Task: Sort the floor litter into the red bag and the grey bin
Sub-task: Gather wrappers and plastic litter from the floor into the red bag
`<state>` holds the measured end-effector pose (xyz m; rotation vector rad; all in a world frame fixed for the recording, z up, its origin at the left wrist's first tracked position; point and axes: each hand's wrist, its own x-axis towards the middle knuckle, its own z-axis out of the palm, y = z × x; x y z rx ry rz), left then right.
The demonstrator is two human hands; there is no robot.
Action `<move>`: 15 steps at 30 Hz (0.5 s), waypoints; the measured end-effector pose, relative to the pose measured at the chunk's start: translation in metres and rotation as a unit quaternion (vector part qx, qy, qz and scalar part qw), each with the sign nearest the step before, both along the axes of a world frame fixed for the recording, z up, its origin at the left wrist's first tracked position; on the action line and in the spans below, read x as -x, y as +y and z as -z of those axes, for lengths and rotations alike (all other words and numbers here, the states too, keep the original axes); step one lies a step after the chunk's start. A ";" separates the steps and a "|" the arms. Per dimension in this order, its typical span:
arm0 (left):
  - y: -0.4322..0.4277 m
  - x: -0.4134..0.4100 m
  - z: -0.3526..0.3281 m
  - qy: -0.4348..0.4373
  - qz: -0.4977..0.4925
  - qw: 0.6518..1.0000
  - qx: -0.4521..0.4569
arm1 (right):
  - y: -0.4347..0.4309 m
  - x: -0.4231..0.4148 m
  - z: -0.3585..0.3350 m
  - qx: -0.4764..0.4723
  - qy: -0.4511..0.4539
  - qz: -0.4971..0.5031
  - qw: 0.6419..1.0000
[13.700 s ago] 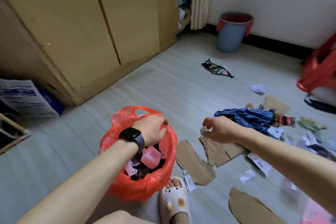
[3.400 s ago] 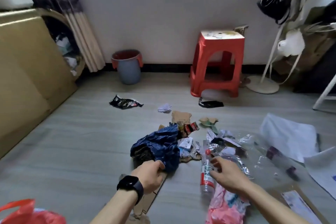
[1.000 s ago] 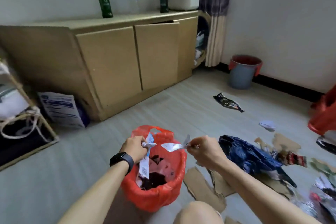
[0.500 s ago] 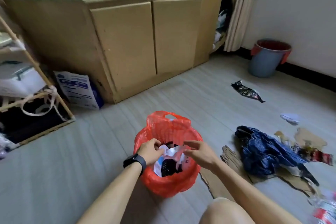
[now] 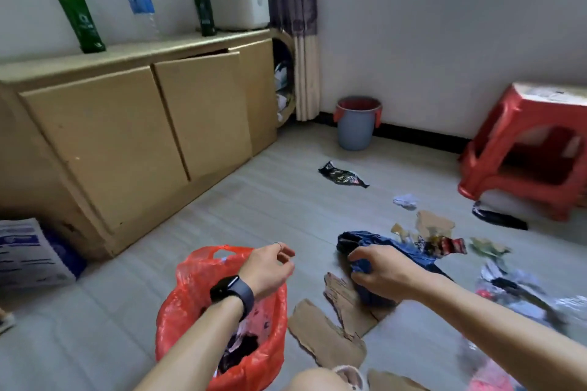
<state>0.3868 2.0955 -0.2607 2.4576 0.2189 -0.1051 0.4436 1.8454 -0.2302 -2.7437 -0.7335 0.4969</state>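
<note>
Progress, as I judge it, partway: one red bag (image 5: 190, 311) stands on the floor part-filled with scraps, one grey bin (image 5: 355, 130) stands well apart by the far wall with its contents hidden from me, and most litter lies unsorted. Hands, two: the left hand (image 5: 270, 270) hangs over the bag's rim, fingers loosely curled on nothing; the right hand (image 5: 381, 273) grips one crumpled blue plastic sheet (image 5: 409, 254) on the floor. Left to sort, as I count it: one black wrapper (image 5: 341, 175) mid-floor, a second black wrapper (image 5: 498, 217) beside the red stool (image 5: 524, 149), one white paper wad (image 5: 405, 200), at least four cardboard pieces (image 5: 324, 336), and a blurred heap at right that I cannot count.
</note>
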 end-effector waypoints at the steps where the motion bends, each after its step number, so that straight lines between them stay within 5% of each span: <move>1: -0.015 -0.012 -0.008 -0.007 0.016 1.000 -0.005 | -0.017 -0.003 -0.008 0.007 -0.012 0.016 1.000; 9: -0.094 -0.069 -0.011 0.011 0.107 0.994 -0.023 | -0.114 -0.023 -0.004 -0.045 0.002 0.153 0.987; 15: -0.138 -0.118 0.065 0.091 0.157 0.982 -0.055 | -0.158 -0.061 0.056 -0.041 0.053 0.215 0.974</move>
